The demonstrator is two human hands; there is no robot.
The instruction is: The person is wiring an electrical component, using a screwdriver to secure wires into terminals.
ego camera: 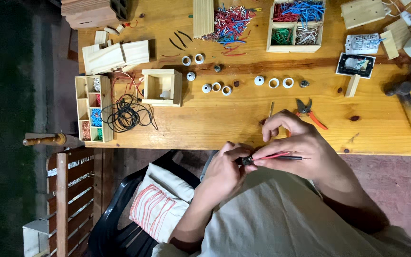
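Both hands pinch a small dark round fitting (247, 160): left hand (224, 171) closed on it, right hand (300, 147) gripping its red and black wires (281, 155). Red-handled pliers (310, 114) lie near on the wooden counter (215, 119), white plastic rings (216, 87) beyond.

Wooden workbench (215, 119). At centre, open wooden box (162, 87); at 9 o'clock of it, coiled black wire (127, 114) and compartment tray (93, 108). At 3 o'clock, white rings (274, 83) in a row. At 12 o'clock, heap of coloured wire offcuts (231, 23). Far right: red-handled pliers (310, 113), hammer (407, 102).
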